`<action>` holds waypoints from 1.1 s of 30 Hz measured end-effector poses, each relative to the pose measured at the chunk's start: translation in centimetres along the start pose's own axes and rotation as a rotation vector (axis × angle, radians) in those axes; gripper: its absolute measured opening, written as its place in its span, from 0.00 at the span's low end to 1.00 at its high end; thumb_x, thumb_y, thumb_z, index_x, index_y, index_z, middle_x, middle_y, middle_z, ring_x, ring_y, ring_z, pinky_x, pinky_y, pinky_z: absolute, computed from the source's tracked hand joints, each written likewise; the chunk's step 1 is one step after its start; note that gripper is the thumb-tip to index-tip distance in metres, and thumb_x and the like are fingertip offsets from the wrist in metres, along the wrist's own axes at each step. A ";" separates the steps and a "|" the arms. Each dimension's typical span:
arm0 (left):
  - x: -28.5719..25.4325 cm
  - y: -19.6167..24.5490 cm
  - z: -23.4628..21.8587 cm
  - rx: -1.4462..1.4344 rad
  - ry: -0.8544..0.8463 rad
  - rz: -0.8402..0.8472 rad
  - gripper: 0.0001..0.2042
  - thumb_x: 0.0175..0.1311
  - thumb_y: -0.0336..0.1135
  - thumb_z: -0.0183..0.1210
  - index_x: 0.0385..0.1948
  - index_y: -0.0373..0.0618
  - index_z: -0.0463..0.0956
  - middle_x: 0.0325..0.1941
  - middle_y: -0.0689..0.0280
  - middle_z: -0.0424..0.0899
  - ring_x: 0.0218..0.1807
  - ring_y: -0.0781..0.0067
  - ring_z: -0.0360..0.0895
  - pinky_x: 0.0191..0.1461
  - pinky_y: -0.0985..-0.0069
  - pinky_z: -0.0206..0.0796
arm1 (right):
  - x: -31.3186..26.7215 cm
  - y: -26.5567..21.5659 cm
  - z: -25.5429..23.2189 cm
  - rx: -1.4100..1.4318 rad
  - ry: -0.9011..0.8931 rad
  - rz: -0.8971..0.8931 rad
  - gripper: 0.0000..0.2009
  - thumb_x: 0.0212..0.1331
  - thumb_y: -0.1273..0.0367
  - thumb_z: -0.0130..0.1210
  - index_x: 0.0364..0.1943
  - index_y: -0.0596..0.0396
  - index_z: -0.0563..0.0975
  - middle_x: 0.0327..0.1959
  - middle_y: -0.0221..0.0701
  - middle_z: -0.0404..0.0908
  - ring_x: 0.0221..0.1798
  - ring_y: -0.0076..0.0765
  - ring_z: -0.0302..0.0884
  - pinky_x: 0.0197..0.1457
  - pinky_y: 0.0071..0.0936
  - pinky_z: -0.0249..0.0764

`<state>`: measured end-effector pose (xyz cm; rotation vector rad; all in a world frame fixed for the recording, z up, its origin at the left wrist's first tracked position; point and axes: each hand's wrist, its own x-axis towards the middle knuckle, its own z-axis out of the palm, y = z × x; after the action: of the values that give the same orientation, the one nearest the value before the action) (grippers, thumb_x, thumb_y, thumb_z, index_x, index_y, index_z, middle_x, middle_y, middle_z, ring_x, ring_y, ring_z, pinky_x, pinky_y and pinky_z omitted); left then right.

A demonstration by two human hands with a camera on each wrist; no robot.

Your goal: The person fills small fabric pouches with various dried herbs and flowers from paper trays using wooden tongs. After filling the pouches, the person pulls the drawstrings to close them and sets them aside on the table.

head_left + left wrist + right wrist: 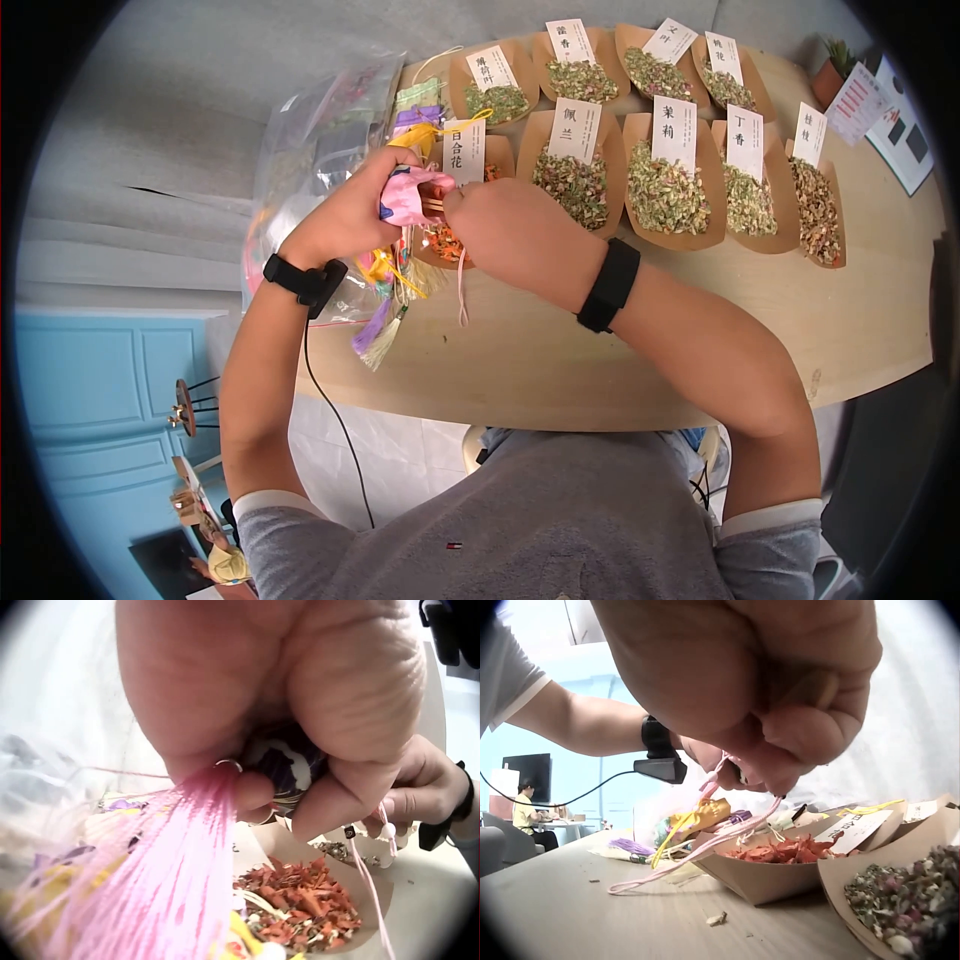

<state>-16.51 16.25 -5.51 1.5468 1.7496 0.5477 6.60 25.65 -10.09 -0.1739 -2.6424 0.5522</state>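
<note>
My left hand (350, 215) grips a small pink cloth pouch (402, 198) with its mouth turned right. A dark patterned patch of the pouch (291, 771) shows between the fingers in the left wrist view, and a pink tassel (187, 862) hangs below. My right hand (525, 235) is curled around wooden tongs (432, 204), whose two thin pale prongs reach into the pouch mouth. In the right wrist view the fist hides most of the tongs (823, 690). A pink cord (694, 855) dangles beneath the hands, above a paper tray of orange dried petals (787, 851).
Several paper tray boats (668, 190) of dried herbs with labelled cards stand in two rows across the table (600, 350). At the left lie a clear plastic bag (320, 130) and tasselled pouches (415, 125). A potted plant (835, 70) stands far right.
</note>
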 end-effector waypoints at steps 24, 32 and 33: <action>0.0 -0.7 -1.5 0.379 0.060 0.126 0.35 0.42 0.14 0.63 0.59 0.45 0.66 0.60 0.54 0.70 0.65 0.50 0.71 0.67 0.68 0.64 | -4.2 2.2 -2.8 -0.065 0.023 0.071 0.04 0.55 0.75 0.54 0.30 0.59 0.79 0.29 0.42 0.81 0.35 0.49 0.83 0.40 0.43 0.80; 0.3 1.7 0.1 0.242 0.011 0.079 0.34 0.46 0.09 0.55 0.60 0.46 0.64 0.58 0.61 0.74 0.63 0.70 0.71 0.67 0.72 0.64 | 0.6 0.6 0.6 0.122 0.050 0.030 0.08 0.55 0.77 0.52 0.38 0.65 0.77 0.33 0.46 0.82 0.37 0.55 0.82 0.42 0.46 0.78; 0.1 1.5 0.0 0.242 0.011 0.076 0.34 0.46 0.09 0.55 0.60 0.46 0.64 0.58 0.61 0.74 0.63 0.70 0.71 0.67 0.72 0.64 | 0.7 0.6 0.3 0.121 0.014 0.018 0.07 0.55 0.77 0.53 0.37 0.65 0.77 0.33 0.46 0.82 0.36 0.55 0.82 0.42 0.46 0.78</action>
<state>-15.54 16.67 -4.46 1.7855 1.8252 0.3927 5.82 26.28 -10.31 -0.1636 -2.5870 0.7120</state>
